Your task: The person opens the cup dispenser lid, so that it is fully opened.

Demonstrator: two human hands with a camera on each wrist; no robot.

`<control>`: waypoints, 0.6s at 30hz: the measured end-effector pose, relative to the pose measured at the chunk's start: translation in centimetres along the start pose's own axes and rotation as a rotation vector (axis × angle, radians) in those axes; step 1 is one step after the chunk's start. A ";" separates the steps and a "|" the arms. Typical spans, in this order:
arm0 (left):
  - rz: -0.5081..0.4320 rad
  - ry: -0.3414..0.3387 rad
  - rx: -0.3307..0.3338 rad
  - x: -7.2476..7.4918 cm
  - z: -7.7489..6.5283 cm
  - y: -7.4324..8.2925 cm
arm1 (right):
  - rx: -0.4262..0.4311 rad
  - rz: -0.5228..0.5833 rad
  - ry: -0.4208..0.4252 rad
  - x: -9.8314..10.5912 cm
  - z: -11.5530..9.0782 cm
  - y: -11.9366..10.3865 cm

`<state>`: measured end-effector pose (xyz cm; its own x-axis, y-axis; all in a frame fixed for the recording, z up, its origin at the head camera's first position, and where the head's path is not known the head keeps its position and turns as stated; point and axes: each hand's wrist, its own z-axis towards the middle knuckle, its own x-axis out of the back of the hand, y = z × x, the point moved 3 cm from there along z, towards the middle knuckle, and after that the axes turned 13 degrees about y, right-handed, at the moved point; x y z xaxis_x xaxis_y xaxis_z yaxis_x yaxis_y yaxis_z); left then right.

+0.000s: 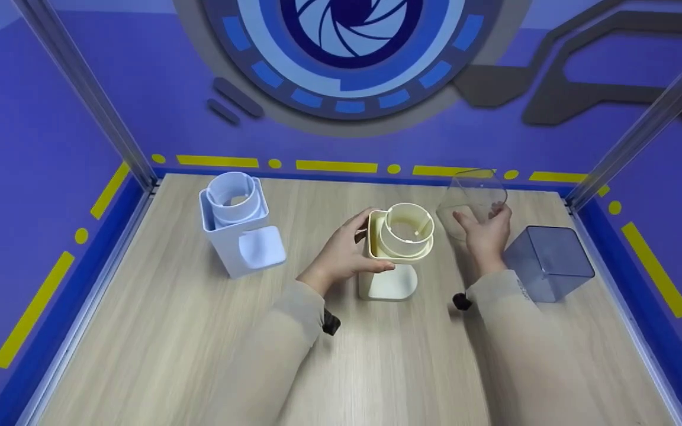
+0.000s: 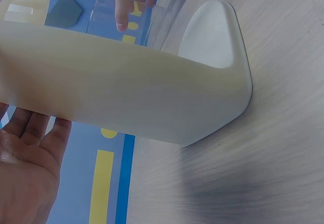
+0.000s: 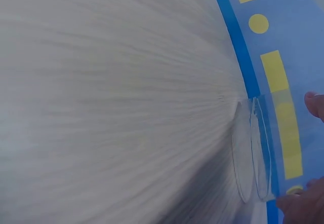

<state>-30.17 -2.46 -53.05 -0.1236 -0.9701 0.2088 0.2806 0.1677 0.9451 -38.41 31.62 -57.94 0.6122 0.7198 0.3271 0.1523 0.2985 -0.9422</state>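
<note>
My left hand (image 1: pixel 344 251) grips the upper part of a cream plastic dispenser body (image 1: pixel 370 281) from its left, thumb across the front. This body has a round collar on top and a rounded foot that rests on the table; the left wrist view shows its smooth side (image 2: pixel 126 89) close up. Farther back and to the right, my right hand (image 1: pixel 489 234) holds a clear plastic container (image 1: pixel 459 192) between thumb and fingers. In the right wrist view only fingertips (image 3: pixel 304 203) and the clear container's edge (image 3: pixel 260 153) appear.
A pale blue dispenser body (image 1: pixel 225 245) of the same shape stands at the back left. To the right of my right hand stands a smoky grey-blue transparent box (image 1: pixel 554 260). Blue panels (image 1: pixel 353 142) with metal posts enclose the wooden table (image 1: pixel 157 331) at the back and sides.
</note>
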 end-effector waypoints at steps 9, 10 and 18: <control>-0.016 0.001 0.029 0.1 -0.1 -0.1 | 0.005 -0.004 -0.018 -0.4 -0.3 0.5; -0.015 0.002 0.037 0.2 -0.2 -0.1 | 0.009 -0.008 -0.022 -0.5 -0.4 0.6; 0.007 0.014 0.032 0.8 -0.5 -0.1 | 0.047 -0.046 -0.074 -1.3 -0.9 1.1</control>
